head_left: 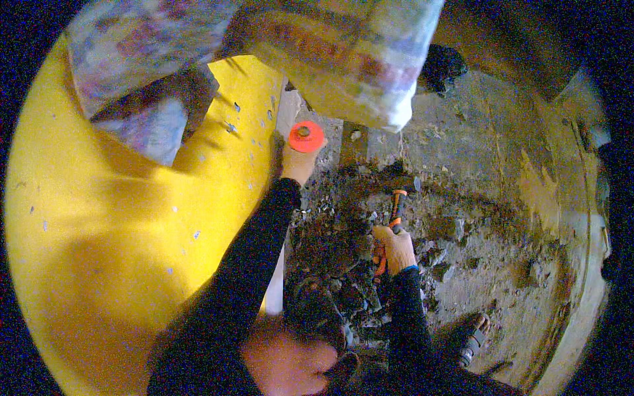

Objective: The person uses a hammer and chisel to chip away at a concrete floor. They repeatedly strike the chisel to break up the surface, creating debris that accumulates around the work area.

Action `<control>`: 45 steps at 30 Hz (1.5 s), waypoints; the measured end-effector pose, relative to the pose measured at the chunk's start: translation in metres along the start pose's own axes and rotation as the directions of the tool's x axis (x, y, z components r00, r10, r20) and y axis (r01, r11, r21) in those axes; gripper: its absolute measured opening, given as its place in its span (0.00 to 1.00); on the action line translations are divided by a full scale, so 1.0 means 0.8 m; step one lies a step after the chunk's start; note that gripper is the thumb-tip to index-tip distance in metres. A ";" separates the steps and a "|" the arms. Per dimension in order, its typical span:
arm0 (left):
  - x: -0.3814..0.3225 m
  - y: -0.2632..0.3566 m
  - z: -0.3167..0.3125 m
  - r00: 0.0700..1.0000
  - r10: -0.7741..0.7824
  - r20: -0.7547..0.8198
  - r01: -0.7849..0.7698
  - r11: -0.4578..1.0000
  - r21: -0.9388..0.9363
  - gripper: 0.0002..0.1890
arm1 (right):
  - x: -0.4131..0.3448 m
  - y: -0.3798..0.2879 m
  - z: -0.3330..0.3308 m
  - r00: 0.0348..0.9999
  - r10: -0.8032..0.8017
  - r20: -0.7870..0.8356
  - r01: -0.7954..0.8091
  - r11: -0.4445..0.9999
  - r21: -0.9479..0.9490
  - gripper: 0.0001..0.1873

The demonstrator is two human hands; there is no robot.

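Observation:
My left hand (298, 161) is closed around a tool with a round red-orange hand guard (313, 143) and a small metal end at its centre, probably a chisel. It is beside the edge of the yellow surface, and the tool's shaft is hidden below the guard. Lower and to the right, my right hand (398, 250) grips an orange-and-black tool handle (397, 205) over the rubble. Parts of this handle show above and below the fist; its kind cannot be told. Dark broken rubble (337, 247) lies between and below both hands.
A chipped yellow panel or wall (223, 198) fills the left side. Blurred patterned material (337, 54) hangs across the top. Dusty ground (485, 198) with loose fragments spreads to the right. A sandalled foot (473, 344) is at the lower right, and blurred bare skin (287, 356) at the bottom.

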State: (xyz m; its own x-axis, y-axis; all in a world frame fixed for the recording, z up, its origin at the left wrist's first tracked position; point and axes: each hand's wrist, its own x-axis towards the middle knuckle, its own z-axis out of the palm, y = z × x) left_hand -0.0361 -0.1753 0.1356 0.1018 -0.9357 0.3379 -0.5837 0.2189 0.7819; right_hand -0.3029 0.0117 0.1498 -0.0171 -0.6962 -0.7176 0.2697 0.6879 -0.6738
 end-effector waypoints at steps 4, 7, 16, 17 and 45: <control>-0.005 0.010 0.013 0.993 0.107 0.051 -0.114 0.979 0.170 0.10 | -0.022 -0.046 0.019 0.989 -0.141 0.046 0.146 0.982 -0.117 0.13; -0.003 0.016 0.016 0.987 0.066 0.145 -0.102 0.961 0.257 0.10 | -0.028 -0.093 0.044 0.905 -0.417 0.083 0.424 0.898 -0.114 0.14; 0.010 0.018 0.039 0.988 0.073 0.133 -0.046 0.980 -0.191 0.10 | 0.013 -0.110 0.102 0.840 -0.501 0.210 0.520 0.632 -0.574 0.15; 0.008 0.014 0.045 0.981 0.172 0.091 -0.149 0.965 -0.217 0.10 | 0.011 -0.111 0.100 0.828 -0.515 0.221 0.545 0.650 -0.530 0.14; 0.011 -0.009 0.073 0.991 0.015 0.130 0.014 0.976 -0.219 0.11 | -0.078 -0.206 0.064 0.736 -0.631 -0.246 0.677 0.692 0.252 0.11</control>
State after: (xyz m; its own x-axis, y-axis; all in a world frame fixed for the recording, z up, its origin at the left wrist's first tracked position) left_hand -0.0781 -0.2015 0.1021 -0.0129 -0.9604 0.2783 -0.3915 0.2609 0.8824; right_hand -0.2968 -0.0689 0.3148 -0.4197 -0.8958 -0.1466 0.4173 -0.0469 -0.9076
